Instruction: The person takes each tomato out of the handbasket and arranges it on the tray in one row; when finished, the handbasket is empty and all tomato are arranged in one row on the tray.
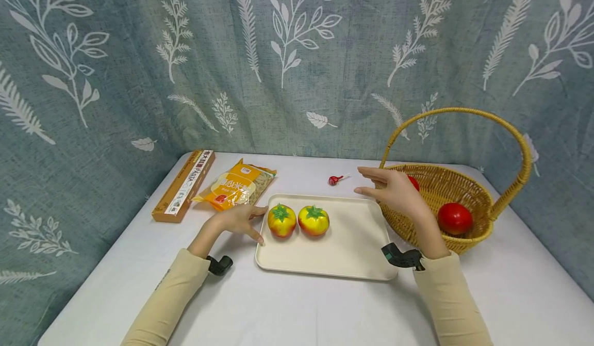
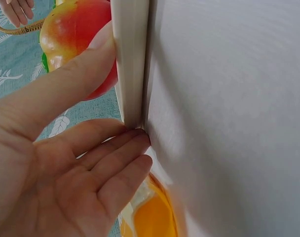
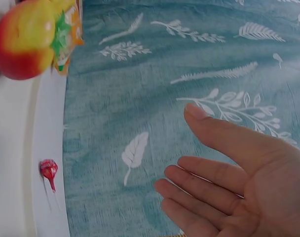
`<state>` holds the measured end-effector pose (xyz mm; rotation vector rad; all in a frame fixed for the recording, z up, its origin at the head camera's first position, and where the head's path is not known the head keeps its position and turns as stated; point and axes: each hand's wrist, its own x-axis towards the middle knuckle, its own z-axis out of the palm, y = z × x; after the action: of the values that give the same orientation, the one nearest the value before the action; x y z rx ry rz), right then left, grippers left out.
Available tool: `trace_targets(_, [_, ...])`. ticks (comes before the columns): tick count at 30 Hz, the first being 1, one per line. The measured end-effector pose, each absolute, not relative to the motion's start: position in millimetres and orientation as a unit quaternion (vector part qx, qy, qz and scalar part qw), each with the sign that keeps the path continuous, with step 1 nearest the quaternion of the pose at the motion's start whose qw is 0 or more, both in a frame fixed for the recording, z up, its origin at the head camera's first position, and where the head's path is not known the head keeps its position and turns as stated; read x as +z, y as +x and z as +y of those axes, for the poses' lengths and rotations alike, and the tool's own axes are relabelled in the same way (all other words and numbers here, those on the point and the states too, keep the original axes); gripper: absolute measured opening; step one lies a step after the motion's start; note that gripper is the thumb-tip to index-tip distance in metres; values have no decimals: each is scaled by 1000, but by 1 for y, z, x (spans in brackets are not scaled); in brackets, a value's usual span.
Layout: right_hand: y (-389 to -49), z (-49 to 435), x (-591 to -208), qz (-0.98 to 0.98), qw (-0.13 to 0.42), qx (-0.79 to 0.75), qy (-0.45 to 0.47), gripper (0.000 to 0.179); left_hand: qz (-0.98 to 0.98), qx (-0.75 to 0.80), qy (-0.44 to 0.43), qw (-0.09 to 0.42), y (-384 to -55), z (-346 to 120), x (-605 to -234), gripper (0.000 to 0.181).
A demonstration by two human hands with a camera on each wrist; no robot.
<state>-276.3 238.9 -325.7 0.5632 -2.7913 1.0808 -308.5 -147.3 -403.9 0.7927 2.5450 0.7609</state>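
Observation:
My left hand [image 1: 237, 219] is at the left end of a cream tray [image 1: 343, 253], its thumb and fingers spread apart. In the left wrist view the thumb [image 2: 76, 81] lies over the tray's rim [image 2: 131, 64], and the fingertips are right at its outer edge. Two yellow-and-red, tomato-like fruits with green leafy tops, a left one [image 1: 281, 222] and a right one [image 1: 313, 221], sit side by side on the tray. My right hand [image 1: 400, 194] hovers with nothing in it above the tray's far right corner, beside a wicker basket [image 1: 473, 194].
The basket holds red round fruits [image 1: 455, 218] under a tall arched handle [image 1: 464, 110]. A red lollipop [image 1: 333, 180] lies behind the tray. At the left are an orange pasta bag [image 1: 238, 183] and a long pasta box [image 1: 184, 186]. A patterned curtain [image 1: 297, 103] hangs behind.

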Motion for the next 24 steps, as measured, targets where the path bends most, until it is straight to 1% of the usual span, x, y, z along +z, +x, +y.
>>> trace_targets(5, [-274, 250, -320, -918, 46, 361, 159, 68, 903, 269, 279, 184, -309, -148, -403, 93])
trace_targets(16, [-269, 284, -315, -919, 62, 363, 140, 68, 902, 270, 283, 182, -309, -144, -406, 93])
trace_targets(19, [-270, 293, -312, -929, 56, 338, 138, 70, 905, 267, 279, 180, -307, -143, -406, 93])
trace_targets(24, [-277, 312, -302, -942, 29, 306, 137, 74, 904, 272, 276, 178, -305, -145, -402, 92])
